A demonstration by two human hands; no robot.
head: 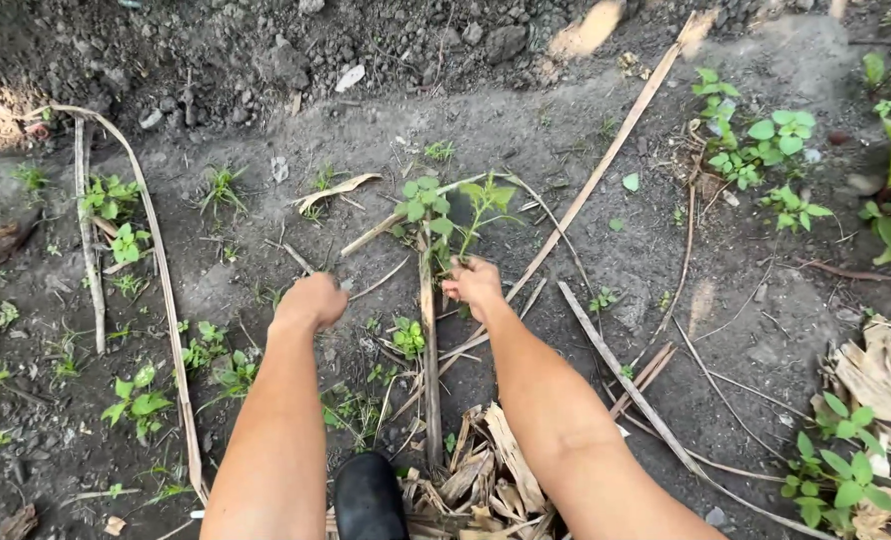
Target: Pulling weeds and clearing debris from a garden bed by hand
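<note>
Two hands work: right hand [476,285] grips the soft, light weed [446,215] at its base, twelve o'clock; left hand [311,300] is fisted on soil [566,150].

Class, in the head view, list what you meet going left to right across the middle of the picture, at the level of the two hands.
Long curved dry stalk → left hand → upright dry brown stem → right hand → long straight dry cane → small green weed seedling.

left hand [312,300]: fisted, arm extended | right hand [476,287]: fingers pinched closed, arm extended
</note>
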